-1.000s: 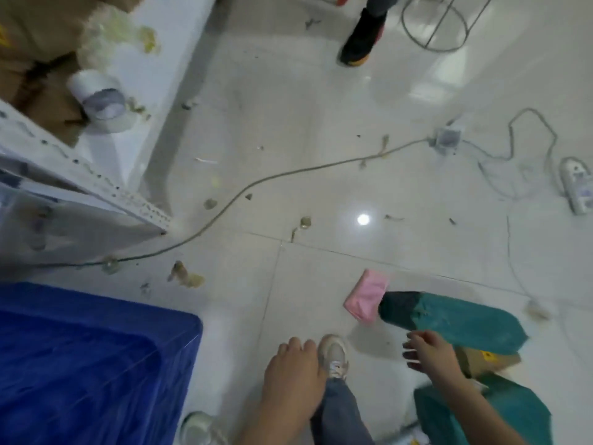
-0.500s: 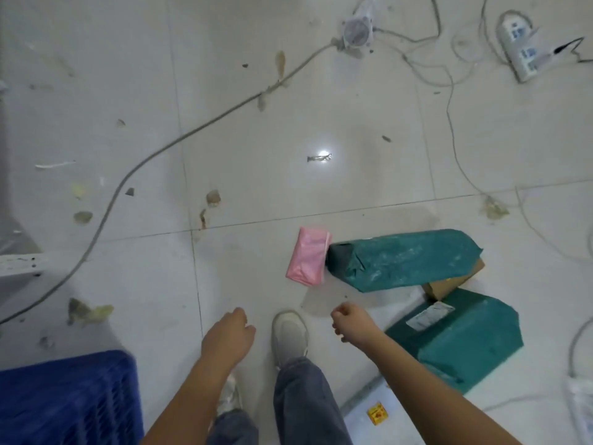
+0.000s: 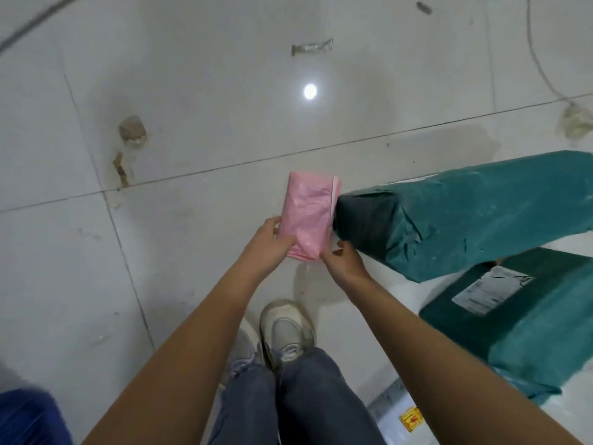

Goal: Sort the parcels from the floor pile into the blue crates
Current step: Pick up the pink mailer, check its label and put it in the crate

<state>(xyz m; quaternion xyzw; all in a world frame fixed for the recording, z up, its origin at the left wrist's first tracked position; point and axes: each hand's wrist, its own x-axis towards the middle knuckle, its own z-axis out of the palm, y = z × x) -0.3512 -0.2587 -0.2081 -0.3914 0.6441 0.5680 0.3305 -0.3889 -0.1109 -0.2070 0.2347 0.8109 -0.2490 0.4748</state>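
While both arms reach forward from the bottom of the frame, the step in hand looks like the pick-up of one parcel from the pile. The pink parcel [image 3: 307, 213], a small soft plastic-wrapped packet, sits at the centre of the frame, its right edge just beside the dark end of the long teal parcel [image 3: 465, 213]. The left hand [image 3: 268, 245] grips the packet's lower left side, thumb curled over its face. The right hand [image 3: 343, 260] is at the packet's lower right corner with fingers bent around the edge; it seems to pinch that corner, though the contact is partly hidden. Whether the packet has left the floor [image 3: 192, 107] I cannot tell.

Lower right, a second teal parcel [image 3: 519, 332] with a white shipping label lies partly under the long one, with a sliver of brown cardboard between them. A blurred corner of a blue crate [image 3: 29, 415] shows at the lower left edge, well apart from the pile.

Judging from this, the next move calls for lifting the packet clear of the teal parcel beside it and carrying it left and back toward the crate. The wrap looks slippery and slack, so a firm two-sided hold should help.
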